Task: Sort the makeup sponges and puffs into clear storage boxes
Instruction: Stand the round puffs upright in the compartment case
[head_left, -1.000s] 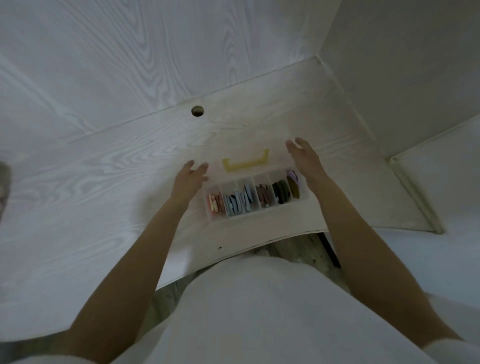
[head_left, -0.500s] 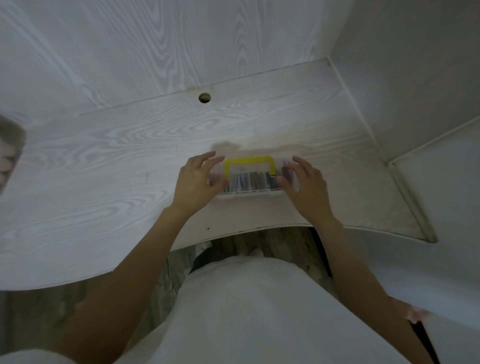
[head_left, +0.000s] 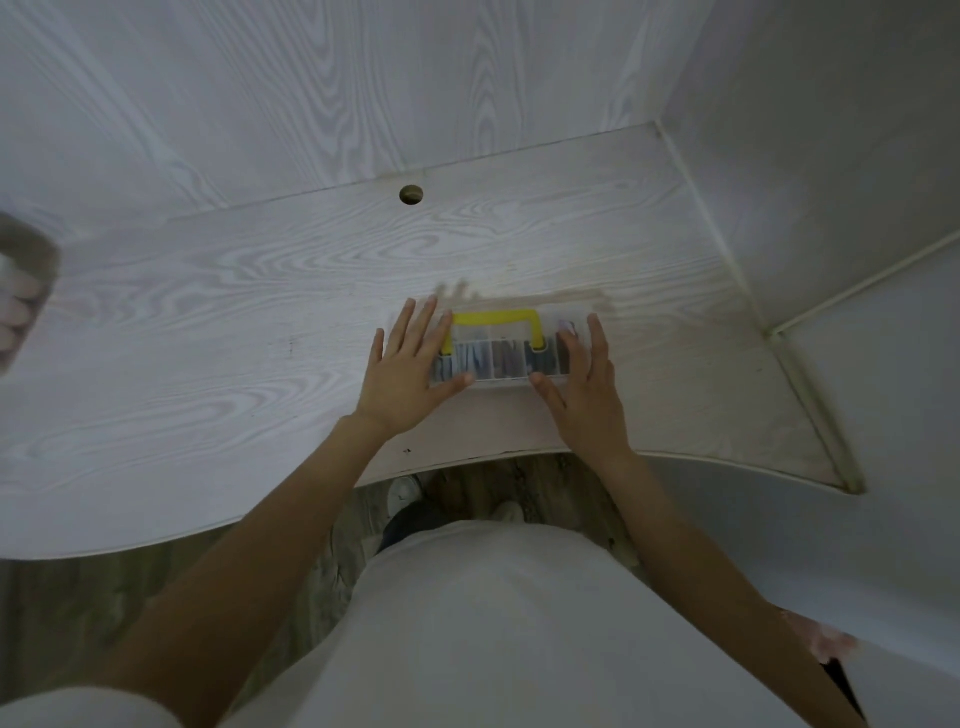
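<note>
Left hand (head_left: 402, 376) and right hand (head_left: 587, 387), fingers flat, are pressing the light, rigid storage box (head_left: 501, 353), best lifted by its yellow handle (head_left: 493, 318).

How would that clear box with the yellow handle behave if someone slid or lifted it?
The clear box looks like rigid plastic, so it probably keeps its shape. It lies flat and low on the smooth desk, so it likely slides rather than tips. Filled with small soft pieces, it is probably light.

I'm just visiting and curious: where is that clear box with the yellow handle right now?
In the head view the clear box lies on the white desk, near its front edge, right of centre, between the left hand and the right hand.
</note>
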